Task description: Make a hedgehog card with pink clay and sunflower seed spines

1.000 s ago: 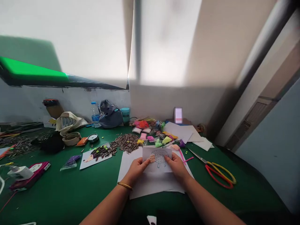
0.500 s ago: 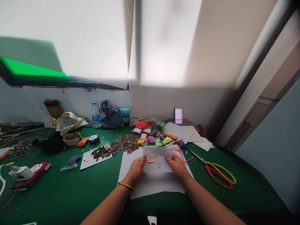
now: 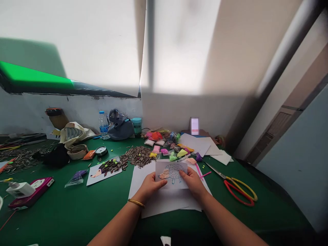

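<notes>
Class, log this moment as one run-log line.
left hand: holds white hedgehog-drawing card | right hand: holds same card | below: white paper sheets

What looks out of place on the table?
Loose striped sunflower seeds lie heaped directly on the green table, just above the hedgehog drawing, with no container. A second scatter at far left also looks spilled.

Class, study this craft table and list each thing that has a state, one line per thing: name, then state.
hedgehog drawing card, held above the white paper, peach patch on the face
left hand, gripping the card's lower left
right hand, gripping the card's right side
scissors, lying flat, blades closed
water bottle, upright, capped
sunflower-seed hedgehog picture, lying flat, seeds on its back
</notes>
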A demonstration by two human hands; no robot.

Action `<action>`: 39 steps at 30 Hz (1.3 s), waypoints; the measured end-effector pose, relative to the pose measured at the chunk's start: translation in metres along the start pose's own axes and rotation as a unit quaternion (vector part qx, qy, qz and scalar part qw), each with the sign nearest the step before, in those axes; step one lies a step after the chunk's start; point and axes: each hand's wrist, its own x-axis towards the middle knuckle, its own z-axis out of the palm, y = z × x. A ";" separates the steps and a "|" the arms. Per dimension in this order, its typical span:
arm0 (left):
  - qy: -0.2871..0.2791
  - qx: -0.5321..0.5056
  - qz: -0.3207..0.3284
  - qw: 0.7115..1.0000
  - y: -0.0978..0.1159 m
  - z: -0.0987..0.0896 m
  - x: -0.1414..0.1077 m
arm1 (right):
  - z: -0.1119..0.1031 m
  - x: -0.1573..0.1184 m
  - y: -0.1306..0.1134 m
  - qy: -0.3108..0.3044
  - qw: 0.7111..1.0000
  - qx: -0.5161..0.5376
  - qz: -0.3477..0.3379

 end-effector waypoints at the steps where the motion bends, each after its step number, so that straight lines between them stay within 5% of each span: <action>1: 0.001 0.001 0.001 1.000 0.000 0.000 0.000 | 0.000 0.000 0.000 0.000 1.000 0.000 0.000; 18: -0.015 -0.020 0.009 1.000 0.000 0.004 0.001 | 0.001 -0.002 -0.002 0.000 1.000 -0.012 0.000; 39: 0.031 -0.043 0.000 0.999 -0.001 0.008 0.001 | 0.003 -0.003 -0.001 -0.015 1.000 -0.008 -0.015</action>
